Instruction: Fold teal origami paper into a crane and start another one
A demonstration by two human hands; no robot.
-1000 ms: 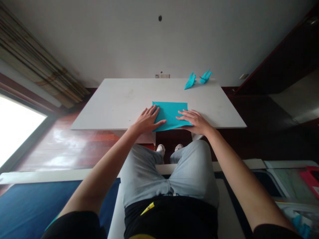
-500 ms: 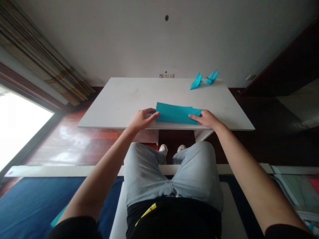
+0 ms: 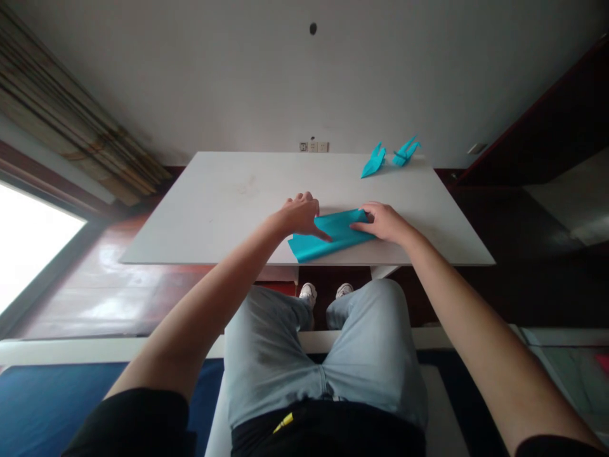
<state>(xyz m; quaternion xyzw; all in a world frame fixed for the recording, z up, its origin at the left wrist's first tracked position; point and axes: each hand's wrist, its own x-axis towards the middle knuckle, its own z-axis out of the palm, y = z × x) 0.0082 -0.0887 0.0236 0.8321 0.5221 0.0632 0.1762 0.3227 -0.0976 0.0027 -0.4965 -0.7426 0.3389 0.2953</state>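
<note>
Turquoise folded paper [image 3: 335, 236] lies skewed near the front edge of the white worktop [image 3: 204, 216]. Left hand [image 3: 301, 214] half curled, one finger reaching onto the sheet; any pinch cannot be told. Right hand [image 3: 384, 222] has fingers nearly flat on the sheet's right end, no visible grip. Risk: uneven pressure could twist the paper or set a crease off-line; its lower corner, close to the edge, could slip over. Beyond lie an origami crane [image 3: 373, 162] and a second crane [image 3: 406, 152]. Wall sockets [image 3: 314, 146] sit behind; a curtain [image 3: 71, 95] and bright window [image 3: 28, 254] flank left, above a reddish wooden floor [image 3: 109, 298].
</note>
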